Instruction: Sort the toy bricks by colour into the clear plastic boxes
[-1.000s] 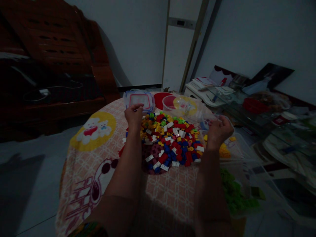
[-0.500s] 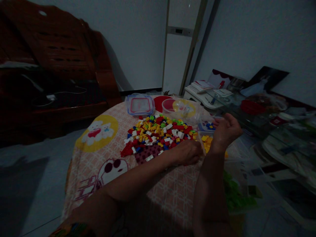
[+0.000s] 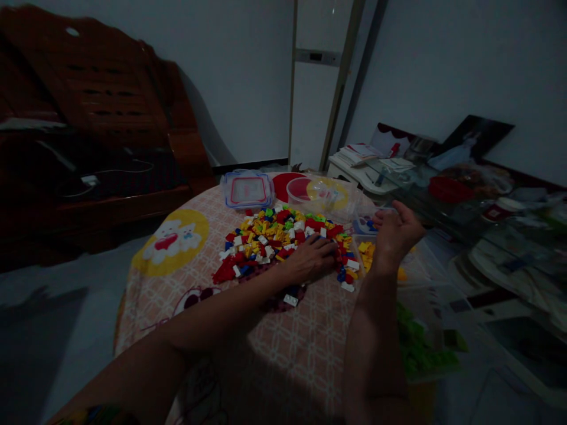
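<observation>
A loose pile of small toy building bricks [image 3: 261, 233] in red, yellow, white, blue and green spreads across the table. My left hand [image 3: 312, 258] lies palm down on the pile's near right side, fingers spread and touching bricks. Above the clear boxes at the right, my right hand [image 3: 396, 231] is raised with its fingers curled; anything inside them is hidden. Its fingertips are over a small clear box [image 3: 359, 226] with blue bricks. Yellow bricks [image 3: 367, 254] fill another box just below that wrist. Green bricks [image 3: 419, 345] lie in a larger clear box beside my right forearm.
A lidded clear box [image 3: 248, 190] with a blue rim and a round clear tub [image 3: 299, 192] stand behind the pile. The patterned cloth [image 3: 305, 348] covers the round table. A wooden bench [image 3: 115, 118] is at left, a cluttered glass table [image 3: 398, 183] at right.
My left hand has moved left from the pile's right edge onto the bricks, and its fingers have spread. Bricks now show at the pile's right end. My right hand stays above the boxes.
</observation>
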`<control>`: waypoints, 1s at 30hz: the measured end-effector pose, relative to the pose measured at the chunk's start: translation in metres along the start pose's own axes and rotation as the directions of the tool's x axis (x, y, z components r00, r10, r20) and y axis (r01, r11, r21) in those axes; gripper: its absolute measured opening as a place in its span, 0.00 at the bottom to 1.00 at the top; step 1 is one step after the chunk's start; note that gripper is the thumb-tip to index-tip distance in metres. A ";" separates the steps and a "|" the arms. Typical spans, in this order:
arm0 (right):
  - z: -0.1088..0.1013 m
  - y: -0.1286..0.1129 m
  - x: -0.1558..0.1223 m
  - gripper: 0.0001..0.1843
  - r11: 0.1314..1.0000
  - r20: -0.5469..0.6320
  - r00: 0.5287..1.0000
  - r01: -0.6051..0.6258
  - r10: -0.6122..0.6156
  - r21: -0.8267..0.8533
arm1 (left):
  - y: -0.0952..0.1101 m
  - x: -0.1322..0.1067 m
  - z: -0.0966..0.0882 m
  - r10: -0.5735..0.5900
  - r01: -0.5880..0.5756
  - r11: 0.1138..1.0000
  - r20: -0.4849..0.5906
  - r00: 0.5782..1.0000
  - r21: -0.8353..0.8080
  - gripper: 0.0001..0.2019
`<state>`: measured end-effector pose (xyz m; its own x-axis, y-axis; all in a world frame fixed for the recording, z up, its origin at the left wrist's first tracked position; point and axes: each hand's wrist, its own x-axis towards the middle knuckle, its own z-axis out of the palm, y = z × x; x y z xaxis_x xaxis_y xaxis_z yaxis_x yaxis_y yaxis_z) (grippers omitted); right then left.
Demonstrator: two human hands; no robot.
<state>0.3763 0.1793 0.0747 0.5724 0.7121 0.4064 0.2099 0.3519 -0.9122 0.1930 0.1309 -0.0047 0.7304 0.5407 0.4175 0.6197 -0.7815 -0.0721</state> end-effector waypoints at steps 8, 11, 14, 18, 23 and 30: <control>0.001 0.005 0.000 0.23 1.000 0.041 0.999 -0.005 0.006 -0.009 | -0.059 0.001 -0.022 -0.212 0.214 0.977 -0.148 0.966 -0.005 0.13; 0.001 0.006 0.001 0.23 1.000 0.044 0.999 -0.007 0.008 -0.016 | -0.042 -0.016 -0.031 -0.249 0.229 0.968 -0.261 0.933 -0.104 0.14; 0.001 0.006 0.002 0.22 1.000 0.043 0.999 -0.018 0.019 -0.014 | 0.004 -0.045 -0.036 -0.099 0.054 0.976 -0.212 0.972 -0.209 0.13; 0.000 0.007 0.004 0.22 0.998 0.053 0.997 -0.054 0.053 0.026 | 0.053 -0.085 -0.032 0.224 -0.206 0.936 0.030 0.974 -0.283 0.19; 0.000 0.010 0.005 0.22 0.998 0.072 0.995 -0.065 0.064 0.021 | 0.033 -0.100 -0.021 0.172 -0.150 0.973 0.115 0.978 -0.175 0.21; 0.004 0.013 0.002 0.22 0.997 0.109 0.992 -0.070 0.066 0.029 | -0.032 -0.072 -0.019 0.094 -0.095 0.995 0.111 0.989 0.005 0.19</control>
<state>0.3772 0.1874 0.0637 0.4952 0.7960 0.3481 0.1461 0.3187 -0.9365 0.1150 0.1109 -0.0152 0.8124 0.4964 0.3058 0.5493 -0.8276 -0.1159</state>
